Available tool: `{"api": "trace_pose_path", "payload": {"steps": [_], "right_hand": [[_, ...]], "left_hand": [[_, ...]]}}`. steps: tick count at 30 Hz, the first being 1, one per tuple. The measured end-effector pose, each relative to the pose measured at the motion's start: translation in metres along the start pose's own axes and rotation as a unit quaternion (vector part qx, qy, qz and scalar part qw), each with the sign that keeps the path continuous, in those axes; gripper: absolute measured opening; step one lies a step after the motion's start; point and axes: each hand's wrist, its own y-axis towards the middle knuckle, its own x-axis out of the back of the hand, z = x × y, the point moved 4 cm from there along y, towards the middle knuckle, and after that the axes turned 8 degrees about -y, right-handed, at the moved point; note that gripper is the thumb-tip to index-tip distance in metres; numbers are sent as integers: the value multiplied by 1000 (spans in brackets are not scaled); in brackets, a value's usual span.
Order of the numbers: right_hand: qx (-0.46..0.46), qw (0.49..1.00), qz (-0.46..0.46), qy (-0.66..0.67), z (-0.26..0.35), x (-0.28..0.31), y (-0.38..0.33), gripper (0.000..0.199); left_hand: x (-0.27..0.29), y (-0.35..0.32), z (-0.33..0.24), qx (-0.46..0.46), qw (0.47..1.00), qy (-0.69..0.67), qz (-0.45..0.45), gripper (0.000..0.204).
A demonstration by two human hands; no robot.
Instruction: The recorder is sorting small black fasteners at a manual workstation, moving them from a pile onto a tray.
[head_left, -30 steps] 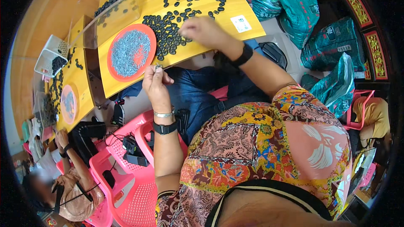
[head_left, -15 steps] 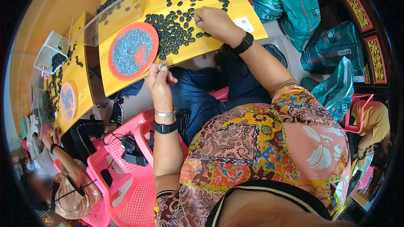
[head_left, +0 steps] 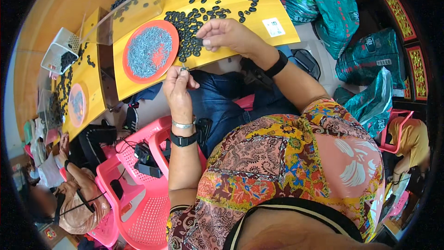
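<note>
One small metallic piece (head_left: 184, 68), mostly hidden and hard to make out, is pinched between the thumb and forefinger of the person's left hand (head_left: 178, 85), at the near edge of a yellow wooden table (head_left: 266, 7). Just beside is a round red plastic plate (head_left: 174, 35) of thin silvery metal pins (head_left: 143, 51). The right hand (head_left: 226, 37), fingers loosely curved, covers some glossy black oval pieces (head_left: 187, 31); whether it grips one cannot be told. Teal plastic sacks (head_left: 335, 14) stand beyond, one cut off above
</note>
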Motion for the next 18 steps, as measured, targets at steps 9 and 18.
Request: {"api": "trace_pose_path", "payload": {"steps": [9,18], "right_hand": [[-99,967,84,217,-22,-26,-5,24],[6,997,51,60,-13,-32,-7,24]], "left_hand": [[-4,-3,5,5,1000,7,18,11],[-1,-3,4,12,1000,1,9,12]]}}
